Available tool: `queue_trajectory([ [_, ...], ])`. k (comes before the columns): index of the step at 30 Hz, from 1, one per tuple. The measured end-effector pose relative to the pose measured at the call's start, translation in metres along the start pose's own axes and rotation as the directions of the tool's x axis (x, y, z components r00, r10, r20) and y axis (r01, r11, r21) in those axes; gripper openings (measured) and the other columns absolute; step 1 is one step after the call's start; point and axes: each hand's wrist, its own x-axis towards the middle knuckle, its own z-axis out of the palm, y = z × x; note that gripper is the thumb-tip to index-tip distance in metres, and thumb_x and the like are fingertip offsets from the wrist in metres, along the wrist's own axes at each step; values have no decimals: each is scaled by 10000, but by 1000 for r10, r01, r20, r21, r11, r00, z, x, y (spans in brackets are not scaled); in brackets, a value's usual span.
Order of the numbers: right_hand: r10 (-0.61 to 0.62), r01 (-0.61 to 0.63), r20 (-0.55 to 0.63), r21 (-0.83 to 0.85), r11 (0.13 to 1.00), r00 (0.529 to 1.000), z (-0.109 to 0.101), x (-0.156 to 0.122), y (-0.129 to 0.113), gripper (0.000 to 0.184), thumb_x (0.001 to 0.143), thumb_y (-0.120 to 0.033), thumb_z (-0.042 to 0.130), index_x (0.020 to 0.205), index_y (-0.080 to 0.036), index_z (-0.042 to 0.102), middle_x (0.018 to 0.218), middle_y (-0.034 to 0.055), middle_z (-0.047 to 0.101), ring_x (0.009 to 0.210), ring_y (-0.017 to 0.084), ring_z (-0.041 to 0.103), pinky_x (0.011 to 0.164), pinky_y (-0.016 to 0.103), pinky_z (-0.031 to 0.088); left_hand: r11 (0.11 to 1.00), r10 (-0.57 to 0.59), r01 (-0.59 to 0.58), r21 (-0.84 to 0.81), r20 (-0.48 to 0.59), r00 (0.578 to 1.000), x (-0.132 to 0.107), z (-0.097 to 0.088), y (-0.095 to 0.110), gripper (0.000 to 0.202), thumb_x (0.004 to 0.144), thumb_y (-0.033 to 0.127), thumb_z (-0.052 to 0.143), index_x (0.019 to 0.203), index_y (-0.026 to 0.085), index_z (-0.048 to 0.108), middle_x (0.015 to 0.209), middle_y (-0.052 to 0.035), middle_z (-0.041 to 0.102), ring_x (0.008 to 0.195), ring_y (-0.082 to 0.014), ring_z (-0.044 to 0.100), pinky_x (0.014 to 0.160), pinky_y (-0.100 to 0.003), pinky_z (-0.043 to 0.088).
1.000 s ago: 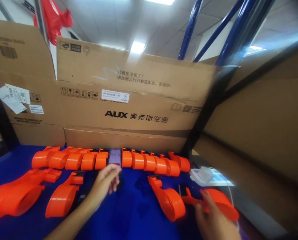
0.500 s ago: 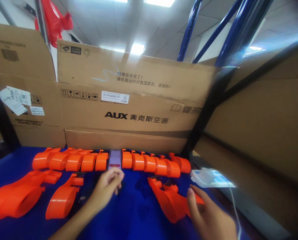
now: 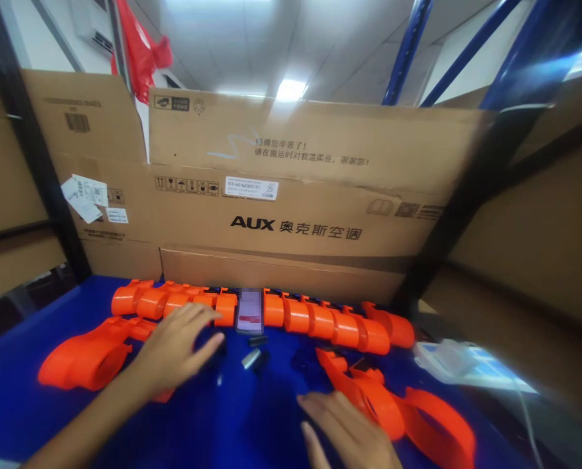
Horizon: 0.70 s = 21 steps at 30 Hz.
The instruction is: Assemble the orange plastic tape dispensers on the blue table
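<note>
The left grip (image 3: pixel 178 348) had slid away to the left since half a second ago, when it was by the phone (image 3: pixel 250 311). Now the whole phone showed. A silver bit (image 3: pixel 250 358) and a black bit (image 3: pixel 258 341) also showed near it, where the left grip had been in the way. The right grip (image 3: pixel 349 430) had come off the end ring (image 3: pixel 448 413), which it had been on before, and was now lower and more to the left. The whole view had turned a little too, so the box (image 3: pixel 295 234) sat more to the right.

The left grip was wide, with the thumb well apart from the fingers, and I saw nothing in it. It was in front of an orange ring (image 3: pixel 164 395) and hid most of it; I could not tell if they touched. The big rings (image 3: pixel 73 361) were farther left.

The right grip was wide too, with its fingers stretched out. The end ring was to its right, past the near ring (image 3: pixel 392 420), which was just beside the fingers. At the back, a row of rings (image 3: pixel 347 329) stood on the blue counter (image 3: pixel 276 417).
</note>
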Motion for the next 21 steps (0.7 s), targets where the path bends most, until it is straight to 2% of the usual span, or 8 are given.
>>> queue_trajectory([
  [2, -99, 97, 122, 19, 995, 988, 10, 9, -11, 381, 881, -339, 683, 1254, -263, 670, 1156, 40, 759, 993, 261, 736, 868, 390, 607, 992, -38, 39, 119, -6, 999, -11, -24, -28, 386, 879, 457, 630, 1220, 283, 680, 1250, -83, 689, 1162, -344, 588, 1038, -523, 397],
  [3, -130, 126, 179, 36, 991, 975, 15, 13, -16, 426, 861, -370, 711, 1275, -281, 656, 1194, 30, 746, 1023, 276, 725, 877, 417, 604, 990, -32, 27, 141, 35, 999, -18, -35, -40, 405, 873, 462, 637, 1240, 294, 669, 1276, -74, 682, 1176, -340, 587, 1040, -519, 404],
  [5, -153, 135, 263, 86, 987, 953, 24, 18, -24, 449, 837, -392, 741, 1270, -308, 653, 1214, 11, 738, 1039, 287, 712, 891, 450, 591, 992, 21, -45, 117, 199, 980, -35, -49, -58, 448, 858, 448, 661, 1295, 348, 642, 1327, -48, 668, 1203, -333, 590, 1042, -493, 425],
  [9, -89, 33, 333, 170, 985, 939, 37, 19, -31, 293, 859, -232, 690, 1142, -308, 696, 1075, -16, 769, 956, 225, 711, 894, 392, 570, 991, 59, -94, 96, 319, 946, -66, -51, -77, 583, 802, 483, 724, 1364, 410, 588, 1360, -32, 664, 1233, -356, 594, 1073, -511, 408],
  [12, -53, -3, 330, 167, 986, 942, 40, 18, -28, 292, 869, -159, 638, 1122, -294, 694, 1066, -7, 763, 970, 214, 701, 914, 376, 548, 984, 31, -82, 160, 297, 954, -78, -37, -81, 714, 775, 533, 746, 1435, 383, 519, 1420, -58, 620, 1289, -373, 554, 1119, -534, 348],
  [16, -53, 19, 282, 120, 993, 958, 39, 16, -21, 302, 889, -164, 610, 1154, -287, 686, 1148, 16, 748, 1030, 232, 691, 934, 390, 532, 968, 41, -95, 230, 228, 973, -77, -22, -76, 735, 821, 557, 695, 1486, 356, 456, 1462, -69, 581, 1307, -350, 546, 1126, -496, 348],
  [18, -78, 54, 258, 98, 994, 963, 39, 15, -18, 321, 886, -152, 598, 1165, -286, 683, 1168, 19, 746, 1047, 242, 691, 937, 402, 529, 946, 78, -142, 293, 220, 972, -75, -26, -75, 731, 857, 567, 646, 1513, 349, 408, 1512, -69, 526, 1337, -339, 520, 1132, -494, 341],
  [21, -117, 105, 199, 68, 992, 973, 40, 13, -14, 331, 896, -160, 583, 1193, -274, 677, 1158, 29, 752, 1057, 255, 693, 943, 416, 527, 893, 120, -196, 405, 206, 971, -77, -47, -86, 744, 876, 587, 607, 1533, 325, 375, 1535, -85, 495, 1369, -343, 482, 1148, -521, 305],
])
